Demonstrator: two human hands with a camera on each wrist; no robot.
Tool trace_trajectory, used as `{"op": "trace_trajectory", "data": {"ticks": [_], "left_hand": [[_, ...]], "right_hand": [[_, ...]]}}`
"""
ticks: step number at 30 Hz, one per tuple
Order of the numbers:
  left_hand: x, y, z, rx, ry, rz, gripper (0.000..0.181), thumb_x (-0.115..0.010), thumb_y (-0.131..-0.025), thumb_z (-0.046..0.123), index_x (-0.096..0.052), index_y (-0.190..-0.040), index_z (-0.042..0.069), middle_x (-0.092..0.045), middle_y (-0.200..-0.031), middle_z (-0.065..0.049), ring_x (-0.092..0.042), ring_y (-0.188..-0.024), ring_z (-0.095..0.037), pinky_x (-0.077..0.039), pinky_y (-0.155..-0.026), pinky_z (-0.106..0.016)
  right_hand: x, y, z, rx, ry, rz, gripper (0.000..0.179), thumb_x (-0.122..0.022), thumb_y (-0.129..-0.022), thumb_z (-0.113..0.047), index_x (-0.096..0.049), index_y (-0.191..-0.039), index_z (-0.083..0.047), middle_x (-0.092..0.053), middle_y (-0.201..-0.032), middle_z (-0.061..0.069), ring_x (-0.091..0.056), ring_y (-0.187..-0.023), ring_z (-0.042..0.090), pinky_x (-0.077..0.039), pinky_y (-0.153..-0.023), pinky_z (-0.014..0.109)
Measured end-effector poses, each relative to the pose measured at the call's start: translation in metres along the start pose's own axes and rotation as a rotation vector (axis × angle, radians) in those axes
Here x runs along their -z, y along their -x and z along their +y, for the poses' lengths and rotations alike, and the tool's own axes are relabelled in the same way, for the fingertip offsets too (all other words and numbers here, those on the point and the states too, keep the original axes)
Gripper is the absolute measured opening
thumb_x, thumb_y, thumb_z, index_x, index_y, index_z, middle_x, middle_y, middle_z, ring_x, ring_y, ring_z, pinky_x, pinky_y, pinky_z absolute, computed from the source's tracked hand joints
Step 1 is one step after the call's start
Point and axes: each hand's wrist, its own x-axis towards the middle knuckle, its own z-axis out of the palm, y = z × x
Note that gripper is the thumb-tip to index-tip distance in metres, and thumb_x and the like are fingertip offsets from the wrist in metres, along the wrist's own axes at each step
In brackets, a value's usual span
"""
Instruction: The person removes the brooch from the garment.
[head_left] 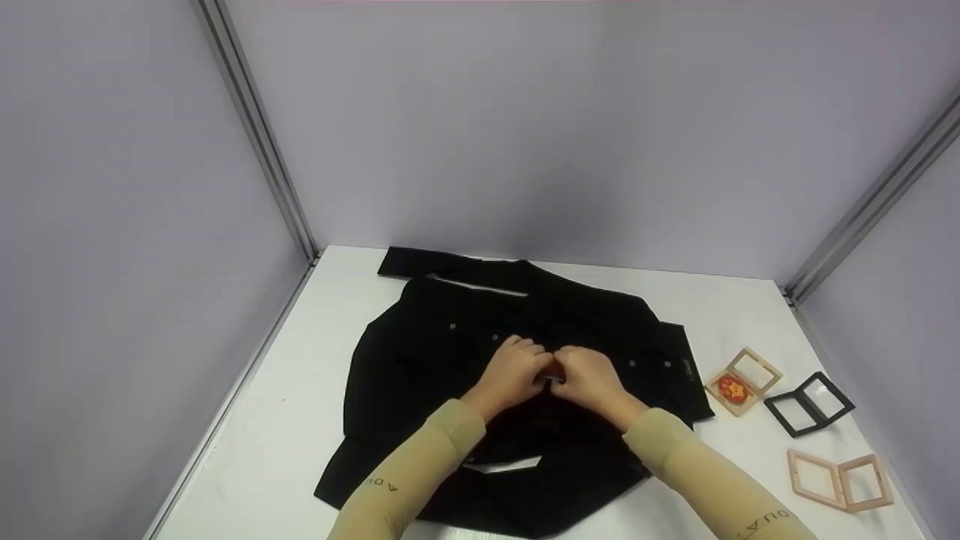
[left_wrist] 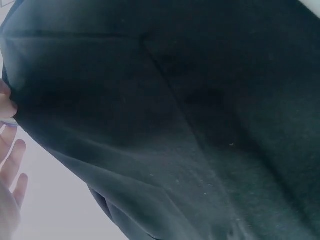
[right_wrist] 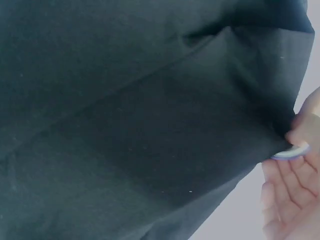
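Observation:
A black jacket with small round snap buttons lies spread on the table. Over its middle, my left hand and right hand come close together, knuckles up. A small reddish-brown thing shows between them. Raised black cloth fills most of the left wrist view, its edge pinched by the left thumb. In the right wrist view, the right thumb pinches the cloth edge together with a thin piece with a pale, purple-edged rim. Most of that piece is hidden.
Right of the jacket stand open hinged frames: a wooden one with a red-and-orange round piece, a black one and a pale wooden one. Grey walls enclose the white table.

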Motion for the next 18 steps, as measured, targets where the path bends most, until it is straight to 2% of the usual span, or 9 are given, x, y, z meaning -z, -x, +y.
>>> {"op": "trace_trajectory", "data": {"ticks": [3,7,13,18], "left_hand": [[0.003,-0.002,0.003,0.019,-0.003,-0.026,0.011,-0.083,-0.083,0.023,-0.076,-0.091,0.020,-0.074,-0.089,0.005,-0.067,-0.083,-0.016,-0.053,-0.087,-0.034],[0.005,-0.003,0.003,0.032,0.001,-0.067,0.009,-0.082,-0.085,0.024,-0.076,-0.091,0.020,-0.075,-0.090,0.005,-0.068,-0.085,-0.017,-0.054,-0.090,-0.035],[0.005,-0.003,0.002,0.008,0.009,-0.049,0.010,-0.080,-0.083,0.022,-0.074,-0.091,0.018,-0.074,-0.088,0.003,-0.067,-0.081,-0.017,-0.053,-0.083,-0.034],[0.005,-0.004,0.000,0.011,0.001,-0.043,0.011,-0.081,-0.086,0.022,-0.073,-0.094,0.019,-0.074,-0.090,0.004,-0.068,-0.083,-0.017,-0.054,-0.086,-0.035]], "right_hand": [[0.003,-0.002,0.000,-0.035,-0.045,-0.058,0.018,-0.079,-0.076,-0.015,-0.062,-0.073,-0.013,-0.062,-0.071,0.000,-0.051,-0.061,0.014,-0.048,-0.058,0.034],[0.004,-0.004,0.004,-0.032,-0.068,-0.091,0.017,-0.079,-0.077,-0.016,-0.062,-0.073,-0.013,-0.063,-0.072,0.000,-0.050,-0.062,0.013,-0.047,-0.059,0.033],[0.005,-0.004,0.008,0.009,-0.060,-0.083,0.016,-0.079,-0.076,-0.015,-0.063,-0.074,-0.013,-0.065,-0.073,0.002,-0.052,-0.062,0.014,-0.048,-0.059,0.034],[0.008,-0.004,0.010,0.020,-0.079,-0.045,0.013,-0.080,-0.075,-0.013,-0.068,-0.079,-0.011,-0.067,-0.076,0.002,-0.056,-0.065,0.015,-0.052,-0.063,0.035]]}}
